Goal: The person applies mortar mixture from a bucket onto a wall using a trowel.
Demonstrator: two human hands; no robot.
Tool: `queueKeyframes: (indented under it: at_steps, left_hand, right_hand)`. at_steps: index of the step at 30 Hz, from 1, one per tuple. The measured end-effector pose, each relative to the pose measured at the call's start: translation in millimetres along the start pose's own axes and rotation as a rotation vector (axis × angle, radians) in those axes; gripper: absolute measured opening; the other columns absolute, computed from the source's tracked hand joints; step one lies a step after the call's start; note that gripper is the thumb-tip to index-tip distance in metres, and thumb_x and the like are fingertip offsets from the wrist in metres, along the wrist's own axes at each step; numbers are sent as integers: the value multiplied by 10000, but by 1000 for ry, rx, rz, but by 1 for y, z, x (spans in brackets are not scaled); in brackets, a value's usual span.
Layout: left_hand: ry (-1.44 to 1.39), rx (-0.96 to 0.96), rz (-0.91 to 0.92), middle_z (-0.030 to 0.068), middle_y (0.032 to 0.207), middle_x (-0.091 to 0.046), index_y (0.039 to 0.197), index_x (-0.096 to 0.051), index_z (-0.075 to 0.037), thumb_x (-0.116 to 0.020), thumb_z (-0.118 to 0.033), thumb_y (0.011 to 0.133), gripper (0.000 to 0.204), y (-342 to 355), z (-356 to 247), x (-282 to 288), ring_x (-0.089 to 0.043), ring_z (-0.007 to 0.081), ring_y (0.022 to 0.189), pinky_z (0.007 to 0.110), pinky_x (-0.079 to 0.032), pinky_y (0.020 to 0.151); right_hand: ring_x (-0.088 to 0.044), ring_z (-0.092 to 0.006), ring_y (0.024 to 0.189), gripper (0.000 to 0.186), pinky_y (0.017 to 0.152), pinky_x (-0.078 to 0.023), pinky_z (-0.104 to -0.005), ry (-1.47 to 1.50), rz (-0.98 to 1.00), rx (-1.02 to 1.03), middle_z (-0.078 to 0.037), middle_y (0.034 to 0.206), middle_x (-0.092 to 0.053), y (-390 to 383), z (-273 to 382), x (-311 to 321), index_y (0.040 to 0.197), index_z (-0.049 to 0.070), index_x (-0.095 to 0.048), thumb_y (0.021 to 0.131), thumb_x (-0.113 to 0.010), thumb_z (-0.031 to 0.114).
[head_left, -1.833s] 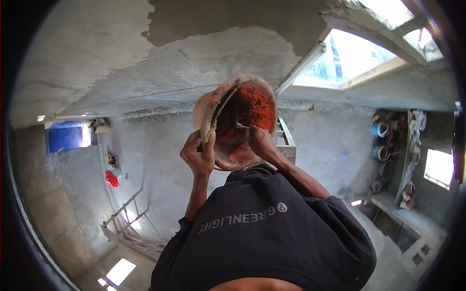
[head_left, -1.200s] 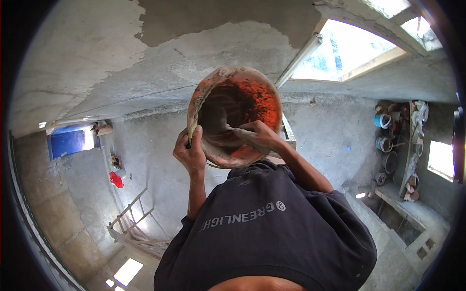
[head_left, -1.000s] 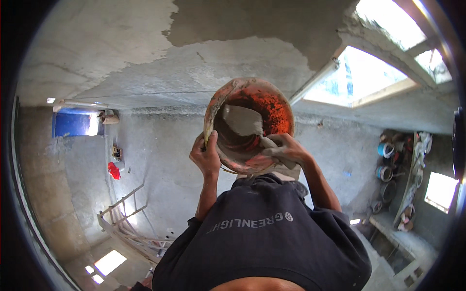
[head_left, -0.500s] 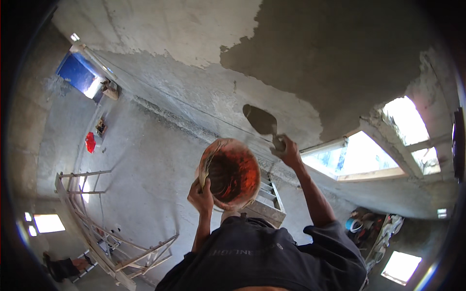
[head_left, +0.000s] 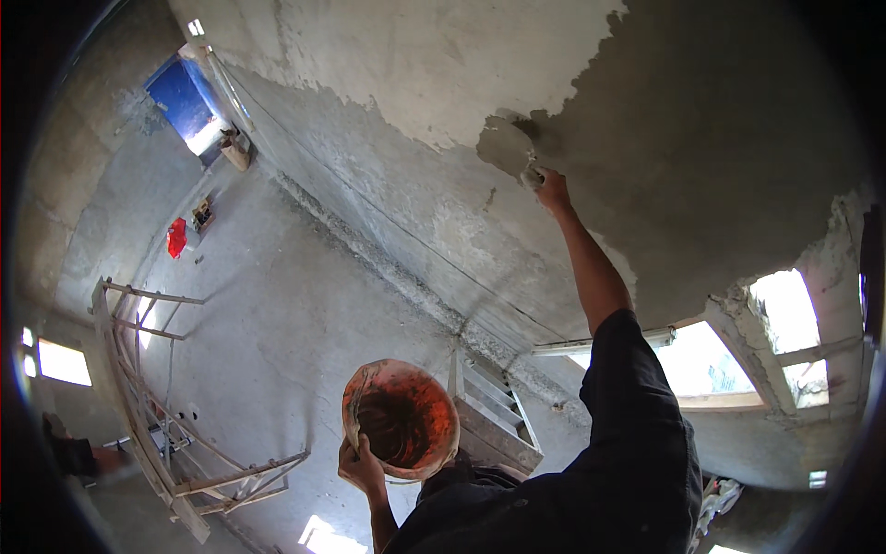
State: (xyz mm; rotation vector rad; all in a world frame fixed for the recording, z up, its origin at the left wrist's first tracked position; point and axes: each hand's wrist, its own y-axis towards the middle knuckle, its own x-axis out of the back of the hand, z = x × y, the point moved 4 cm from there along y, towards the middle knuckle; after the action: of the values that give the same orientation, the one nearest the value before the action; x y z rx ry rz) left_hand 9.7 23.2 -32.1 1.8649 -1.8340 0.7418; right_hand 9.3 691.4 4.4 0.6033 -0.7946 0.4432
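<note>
My left hand (head_left: 364,469) holds the rim of a round, mortar-stained orange bucket (head_left: 430,406) with a dark inside, low in the view. My right arm is stretched up, and my right hand (head_left: 552,189) grips the handle of a trowel (head_left: 506,146). The trowel's mortar-covered blade lies against the grey wall (head_left: 388,55) at the ragged edge of a darker plaster patch (head_left: 701,138); I cannot make out where blade and fresh mortar part.
A timber frame (head_left: 143,406) curves along the lower left, with part of another person (head_left: 72,454) beyond it. A ladder-like stand (head_left: 494,415) is below the bucket. A blue doorway (head_left: 175,97), a red object (head_left: 177,238) and window openings (head_left: 780,309) surround me.
My right hand has carried the loaded trowel out of the bucket and up onto the wall. My left hand and bucket sit lower in the view, which has rotated.
</note>
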Motion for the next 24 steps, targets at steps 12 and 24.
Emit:
queueKeyframes:
  at_steps: [12, 24]
  left_hand:
    - [-1, -23, 43, 157, 987, -679, 875, -687, 70, -672, -149, 769, 243, 8, -4, -2, -654, 300, 832, 376, -504, 744]
    - [-99, -9, 99, 179, 979, -678, 869, -693, 60, -690, -114, 751, 211, 0, -10, -17, -656, 318, 845, 382, -506, 755]
  right_hand:
    - [-570, -138, 433, 366, 412, -445, -325, 99, 97, -212, -67, 589, -615, 0, 4, 84, 908, 22, -674, 814, -696, 375]
    - [-618, -364, 953, 319, 813, -495, -464, -380, 103, -52, -184, 990, -648, -7, 11, 31, 1051, 98, -617, 844, -609, 341]
